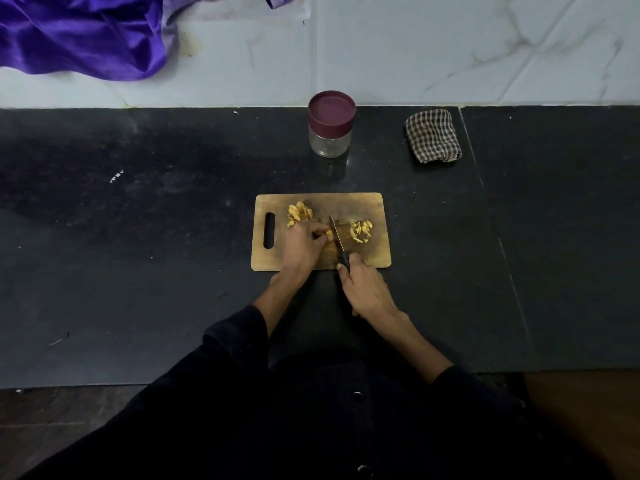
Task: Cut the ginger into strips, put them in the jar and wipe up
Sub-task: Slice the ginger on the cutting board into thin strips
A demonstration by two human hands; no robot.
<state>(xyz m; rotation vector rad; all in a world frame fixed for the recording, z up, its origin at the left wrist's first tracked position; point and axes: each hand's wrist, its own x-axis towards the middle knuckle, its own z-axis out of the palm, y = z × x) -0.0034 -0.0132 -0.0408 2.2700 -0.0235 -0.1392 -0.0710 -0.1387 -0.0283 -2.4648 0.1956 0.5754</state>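
A wooden cutting board (360, 202) lies on the black counter. My left hand (304, 245) pinches a small piece of ginger (329, 233) against the board. My right hand (365, 289) grips the black handle of a knife (336, 235), whose blade stands right beside the pinched piece. Cut ginger strips (361, 230) lie to the right of the blade. A pile of ginger slices (299, 213) sits behind my left hand. The glass jar (330, 124), with its maroon lid on, stands behind the board. A folded checked cloth (433, 136) lies to the jar's right.
A purple satin fabric (79, 32) hangs over the white marble wall at the back left. The black counter (138, 237) spreads wide on both sides of the board, with a seam (498, 237) running through its right part. Its front edge lies near my body.
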